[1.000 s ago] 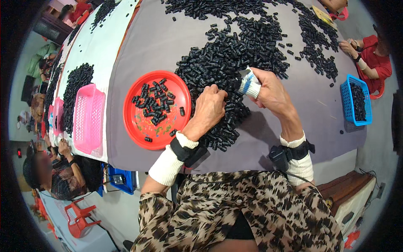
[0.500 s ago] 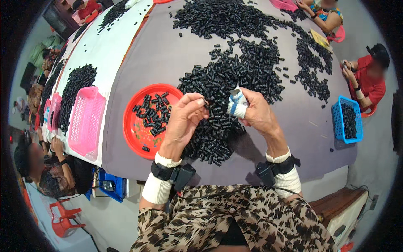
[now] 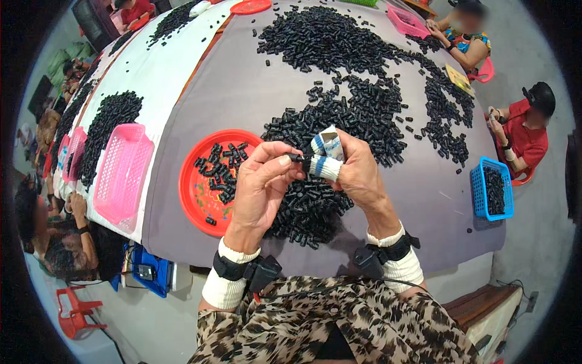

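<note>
My left hand [image 3: 262, 182] pinches a small black cylindrical part [image 3: 295, 158] between thumb and fingertips, above a large pile of the same parts [image 3: 309, 209]. Against the part's other end is my right hand [image 3: 357, 170], its thumb and forefinger wrapped in white cloth finger covers with blue stripes [image 3: 325, 167]. Those fingertips appear closed on the part, though the dark pile behind blurs the exact contact. Just left of my left hand, a round red tray [image 3: 189, 200] holds scattered black parts.
More black parts [image 3: 321, 39] spread over the grey-covered table [image 3: 182, 109]. A pink basket [image 3: 124, 173] sits to the left, a blue basket [image 3: 492, 188] of parts to the right. People sit around the table, one in red [image 3: 527, 130] at the right.
My right hand has moved left and its covered fingertips now meet the black part at my left fingertips. The whole view has shifted slightly.
</note>
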Demonstrator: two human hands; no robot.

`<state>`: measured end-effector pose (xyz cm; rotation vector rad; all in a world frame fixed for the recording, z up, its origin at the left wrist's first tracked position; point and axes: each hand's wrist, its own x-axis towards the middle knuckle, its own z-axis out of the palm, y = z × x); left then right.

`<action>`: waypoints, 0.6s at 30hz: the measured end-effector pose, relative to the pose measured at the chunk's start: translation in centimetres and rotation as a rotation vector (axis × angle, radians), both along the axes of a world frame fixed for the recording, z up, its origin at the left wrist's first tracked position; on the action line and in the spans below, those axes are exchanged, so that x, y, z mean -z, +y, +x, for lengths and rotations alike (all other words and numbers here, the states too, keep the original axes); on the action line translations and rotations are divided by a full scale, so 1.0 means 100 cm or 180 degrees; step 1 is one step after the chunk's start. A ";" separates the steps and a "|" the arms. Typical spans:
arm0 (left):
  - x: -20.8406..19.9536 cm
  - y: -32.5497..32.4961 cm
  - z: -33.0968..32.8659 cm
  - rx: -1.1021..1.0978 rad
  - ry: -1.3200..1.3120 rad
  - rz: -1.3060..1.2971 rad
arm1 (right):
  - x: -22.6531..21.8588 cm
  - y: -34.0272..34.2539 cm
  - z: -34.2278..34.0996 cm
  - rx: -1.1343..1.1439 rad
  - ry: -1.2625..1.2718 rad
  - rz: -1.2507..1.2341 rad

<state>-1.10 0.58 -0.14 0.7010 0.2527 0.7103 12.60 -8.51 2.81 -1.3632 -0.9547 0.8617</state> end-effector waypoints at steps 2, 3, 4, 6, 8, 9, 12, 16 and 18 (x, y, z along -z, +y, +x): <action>0.002 0.000 -0.001 0.0028 0.0043 -0.0015 | 0.002 0.000 0.002 0.0011 0.0029 0.0026; 0.002 -0.001 -0.003 0.0144 0.0072 0.0008 | 0.002 -0.001 0.002 0.0001 0.0066 0.0056; 0.003 -0.002 -0.004 0.0261 0.0104 0.0029 | 0.001 -0.001 0.002 0.0010 0.0077 0.0055; 0.004 -0.003 -0.003 0.0356 0.0090 0.0080 | -0.001 -0.002 0.004 -0.0033 -0.0015 0.0091; 0.000 -0.008 -0.002 0.0488 0.0286 -0.0008 | -0.001 -0.003 0.007 -0.0002 -0.0124 0.0055; 0.003 -0.007 -0.002 0.0638 0.0190 -0.0025 | 0.001 -0.002 0.008 -0.0015 -0.0147 0.0016; 0.006 -0.009 -0.003 0.0775 0.0027 -0.0120 | 0.005 -0.003 0.013 0.0046 -0.0166 0.0073; 0.005 -0.008 0.001 0.0742 0.0058 -0.0188 | 0.010 -0.008 0.017 0.0089 -0.0015 0.0078; 0.006 -0.007 0.003 0.0637 -0.0015 -0.0416 | 0.008 -0.015 0.017 -0.0042 -0.0261 -0.0042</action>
